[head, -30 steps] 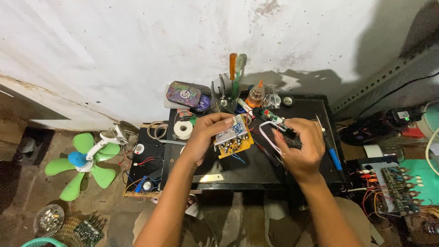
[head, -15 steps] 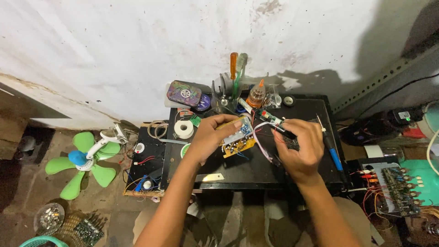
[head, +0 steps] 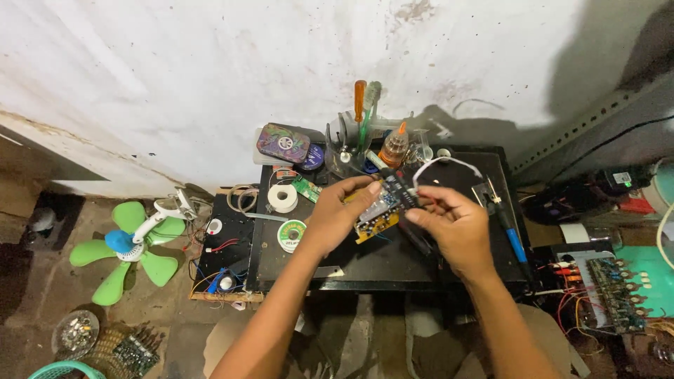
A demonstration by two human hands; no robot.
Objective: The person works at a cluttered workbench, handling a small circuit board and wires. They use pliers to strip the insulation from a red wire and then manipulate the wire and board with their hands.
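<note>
fingers (head: pixel 359 192) of the left hand (head: pixel 335 217) and right hand (head: pixel 455 226) pinch the yellow circuit board (head: pixel 378 216) between them.

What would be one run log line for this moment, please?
left hand: holds yellow circuit board | right hand: holds black part on board | place: over black worktable

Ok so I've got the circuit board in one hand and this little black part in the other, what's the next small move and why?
Probably lower both onto the black tabletop before working the joint. The left hand holds the yellow circuit board tilted in mid-air, and the right hand pinches the black part at its upper edge, a white wire looping off it. Nothing braces the board, so resting it should steady things.
</note>
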